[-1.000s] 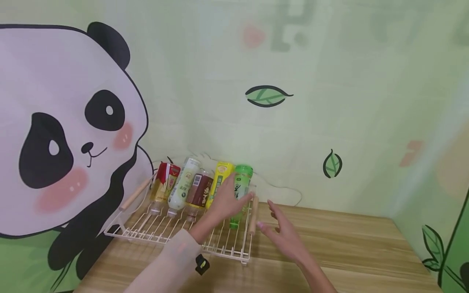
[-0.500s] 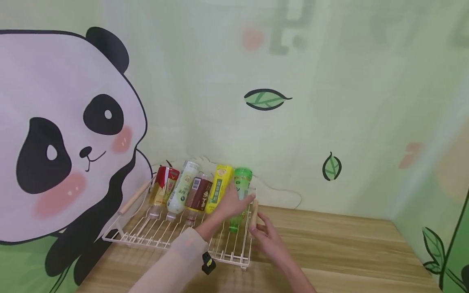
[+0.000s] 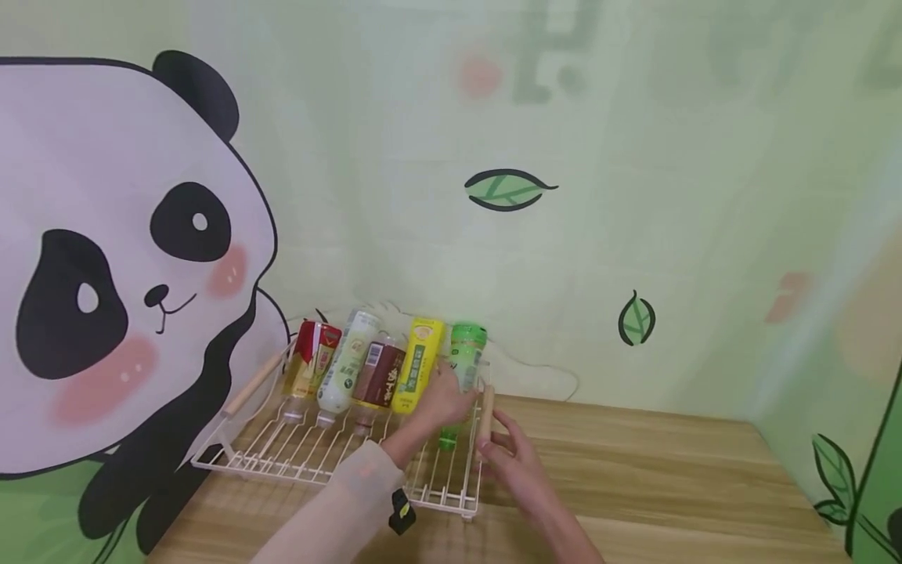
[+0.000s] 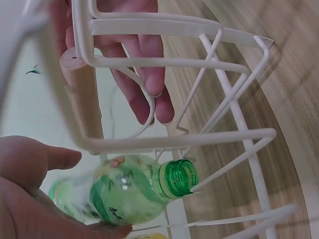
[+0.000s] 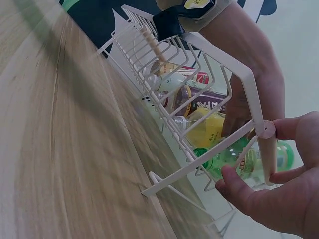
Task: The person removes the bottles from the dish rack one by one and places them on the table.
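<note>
A white wire rack (image 3: 278,470) with wooden side handles stands on the table, bearing several bottles with necks toward the front. My left hand (image 3: 445,399) grips the green bottle (image 3: 468,345) at the rack's right end. In the left wrist view, its thumb is above the green bottle (image 4: 129,191) and its fingers underneath. My right hand (image 3: 517,462) holds the right wooden handle (image 3: 488,411). The right wrist view shows its fingertips at the handle (image 5: 268,154) and the thumb in front. Beside the green bottle lies a yellow bottle (image 3: 421,352), close to my left fingers.
Farther left on the rack lie a brown-labelled bottle (image 3: 380,376), a whitish bottle (image 3: 348,364) and a red-labelled bottle (image 3: 315,356). The wooden table (image 3: 655,470) extends to the right. Behind is a pale green panda-printed backdrop (image 3: 395,196); a thin cord (image 3: 557,366) runs along it.
My right hand has moved left from beside the rack onto its right handle. My left hand has shifted slightly down along the green bottle, with its fingers drawn in more.
</note>
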Motion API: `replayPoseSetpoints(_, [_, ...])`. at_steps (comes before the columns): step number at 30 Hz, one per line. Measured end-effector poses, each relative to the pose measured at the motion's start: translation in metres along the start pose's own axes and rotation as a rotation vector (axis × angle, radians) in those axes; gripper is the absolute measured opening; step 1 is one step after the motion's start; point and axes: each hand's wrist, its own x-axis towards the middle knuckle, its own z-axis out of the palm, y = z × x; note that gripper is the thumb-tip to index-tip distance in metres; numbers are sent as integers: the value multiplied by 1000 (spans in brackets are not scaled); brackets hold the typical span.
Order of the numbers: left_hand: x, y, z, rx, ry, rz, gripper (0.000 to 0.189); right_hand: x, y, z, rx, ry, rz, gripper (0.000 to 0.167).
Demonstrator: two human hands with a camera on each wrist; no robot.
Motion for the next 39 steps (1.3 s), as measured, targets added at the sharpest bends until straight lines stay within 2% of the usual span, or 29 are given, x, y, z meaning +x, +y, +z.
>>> replayPoseSetpoints(2, [8, -9, 5, 12, -2, 25, 89, 1, 0, -1, -9, 2, -2, 78])
replayPoseSetpoints(5, [7, -10, 7, 10, -22, 23, 71, 1, -1, 1, -6, -2, -9, 78])
replayPoseSetpoints(6, [6, -11, 7, 6, -29, 25, 66, 1, -1, 1, -5, -3, -9, 78])
replayPoseSetpoints(9, [-6, -1, 1, -2, -39, 4, 53, 0, -1, 3, -3, -2, -9, 79])
replayPoseSetpoints(15, [-7, -5, 1, -14, -45, 23, 60, -2, 1, 6, 15, 15, -4, 79])
replayPoseSetpoints(20, [-7, -4, 0, -16, -17, 43, 63, -1, 1, 8, 22, 22, -1, 76])
replayPoseSetpoints(24, [-6, 0, -1, -9, 11, 81, 59, -1, -2, 4, -32, 21, 12, 76])
replayPoseSetpoints(27, [-9, 8, -3, 26, 33, 153, 56, -4, -8, -8, -136, 37, 1, 75])
replayPoseSetpoints(31, [-16, 23, -12, 81, 53, 232, 51, -12, -28, -33, -366, 80, -51, 68])
replayPoseSetpoints(35, [-27, 36, -29, 134, 18, 271, 56, -22, -64, -60, -679, 113, -150, 65])
replayPoseSetpoints(39, [-41, 45, -46, 201, -26, 316, 66, -33, -106, -80, -966, 162, -277, 70])
